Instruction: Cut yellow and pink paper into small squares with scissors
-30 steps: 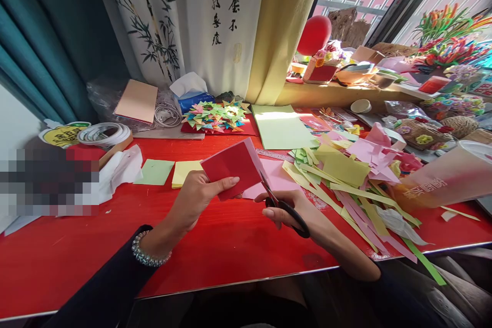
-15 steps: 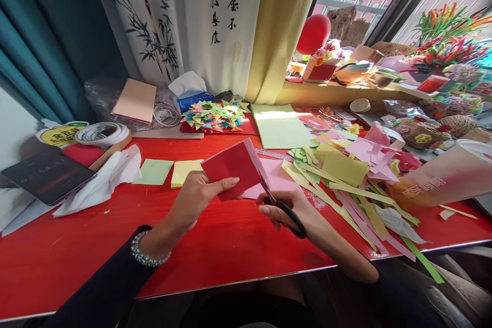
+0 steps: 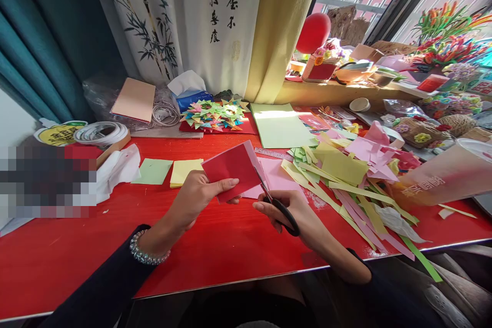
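Observation:
My left hand (image 3: 203, 195) pinches a piece of red paper (image 3: 234, 166), thumb on top and fingers underneath, held tilted above the red table. It looks folded or layered, with a pinker strip along its right edge. My right hand (image 3: 288, 212) grips black-handled scissors (image 3: 286, 215), whose blades meet the paper's right edge. Behind the blades a pink paper sheet (image 3: 277, 177) lies on the table. Left of the held paper lie a yellow paper square stack (image 3: 185, 171) and a green paper square (image 3: 154, 170).
Paper strips and scraps (image 3: 346, 184) pile up on the right, beside a tilted plastic cup (image 3: 438, 174). Folded paper stars (image 3: 215, 113) and a pale green sheet (image 3: 284, 125) lie at the back. White tissue (image 3: 117, 169) is at left. The table's edge (image 3: 230, 285) runs close in front.
The scissors and my right hand have shifted slightly left, and the blades sit a little further along the red paper's right edge. My left hand keeps its hold, almost still.

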Action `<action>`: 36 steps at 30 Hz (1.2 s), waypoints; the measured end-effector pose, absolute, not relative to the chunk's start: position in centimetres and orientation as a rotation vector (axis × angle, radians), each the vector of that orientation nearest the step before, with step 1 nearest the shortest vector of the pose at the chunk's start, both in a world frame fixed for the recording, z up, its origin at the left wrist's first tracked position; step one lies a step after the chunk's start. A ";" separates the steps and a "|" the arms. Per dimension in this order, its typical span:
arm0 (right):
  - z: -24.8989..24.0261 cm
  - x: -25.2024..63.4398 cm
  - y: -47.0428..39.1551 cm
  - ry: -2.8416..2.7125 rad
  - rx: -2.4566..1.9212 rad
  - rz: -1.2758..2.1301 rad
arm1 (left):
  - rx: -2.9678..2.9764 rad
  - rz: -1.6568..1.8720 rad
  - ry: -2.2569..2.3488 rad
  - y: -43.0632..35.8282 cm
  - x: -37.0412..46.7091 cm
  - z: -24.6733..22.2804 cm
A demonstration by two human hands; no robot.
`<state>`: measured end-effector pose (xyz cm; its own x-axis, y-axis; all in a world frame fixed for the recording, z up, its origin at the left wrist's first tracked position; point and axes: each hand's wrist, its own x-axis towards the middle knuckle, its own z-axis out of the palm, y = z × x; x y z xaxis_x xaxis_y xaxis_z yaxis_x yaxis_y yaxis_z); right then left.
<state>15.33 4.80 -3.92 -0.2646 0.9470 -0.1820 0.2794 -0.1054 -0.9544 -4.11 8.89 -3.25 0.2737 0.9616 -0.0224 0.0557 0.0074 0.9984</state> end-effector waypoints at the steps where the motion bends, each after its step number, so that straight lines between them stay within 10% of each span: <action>1: -3.9 15.3 4.8 -1.546 -1.370 1.407 | 1.356 0.966 1.053 8.9 -4.1 -3.2; 36: -3.8 14.7 5.4 -1.365 -1.333 1.434 | 1.257 0.878 1.043 8.5 -3.8 -3.5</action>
